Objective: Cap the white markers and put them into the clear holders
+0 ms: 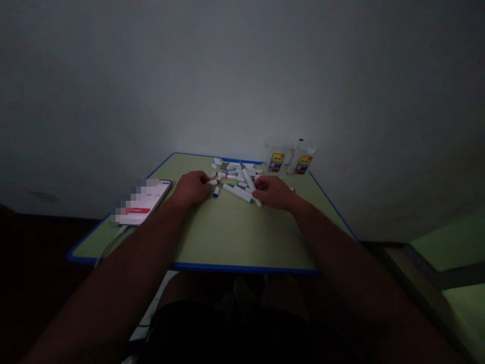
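My right hand [273, 192] is closed on a white marker [247, 178] that tilts over the pile. Its grey tip end points away from me and a yellow end shows below my fingers. My left hand [192, 187] is closed at the pile's left side, its fingertips pinching a small white marker cap [213, 182] with a red end. Just right of that hand, a white cap with a dark blue end [216, 192] stands on the table. Between my hands lies a white marker with a green end [238, 193]. More loose white markers [237, 167] are heaped behind.
The pale green table [242, 237] has a blue edge and stands against a grey wall. Two clear plastic cases [277, 161] with yellow labels stand at the back right; one holds a purple-ended marker. A lit phone [146, 202] with a white cable [111, 244] lies at left.
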The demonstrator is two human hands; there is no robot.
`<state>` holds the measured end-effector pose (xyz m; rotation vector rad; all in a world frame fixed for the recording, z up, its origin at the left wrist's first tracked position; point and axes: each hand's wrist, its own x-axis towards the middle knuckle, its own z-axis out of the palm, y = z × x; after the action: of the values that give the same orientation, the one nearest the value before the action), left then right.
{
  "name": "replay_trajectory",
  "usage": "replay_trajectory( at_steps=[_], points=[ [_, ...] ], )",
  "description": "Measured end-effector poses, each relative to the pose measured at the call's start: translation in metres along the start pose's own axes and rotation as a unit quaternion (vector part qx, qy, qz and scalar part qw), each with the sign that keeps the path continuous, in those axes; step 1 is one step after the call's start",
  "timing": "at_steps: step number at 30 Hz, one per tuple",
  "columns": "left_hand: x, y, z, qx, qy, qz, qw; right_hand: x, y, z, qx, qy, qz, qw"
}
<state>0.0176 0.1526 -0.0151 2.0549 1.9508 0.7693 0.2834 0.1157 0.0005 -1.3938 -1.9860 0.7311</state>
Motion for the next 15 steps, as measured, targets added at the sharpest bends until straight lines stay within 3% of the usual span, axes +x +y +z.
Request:
replay_trajectory(
  at_steps=[4,9,15],
  points=[
    [-0.004,0.009,-0.005,-0.073,0.044,-0.01,0.996,-0.002,-0.008,-0.001,0.131,-0.009,0.074,0.989],
    [-0.007,0.016,-0.006,-0.138,0.065,0.017,0.988,0.001,-0.01,0.0,0.309,0.015,0.131,0.942],
    [-0.01,0.022,-0.005,-0.202,0.055,0.034,0.977,0.001,-0.011,-0.002,0.364,0.009,0.138,0.921]
  ],
)
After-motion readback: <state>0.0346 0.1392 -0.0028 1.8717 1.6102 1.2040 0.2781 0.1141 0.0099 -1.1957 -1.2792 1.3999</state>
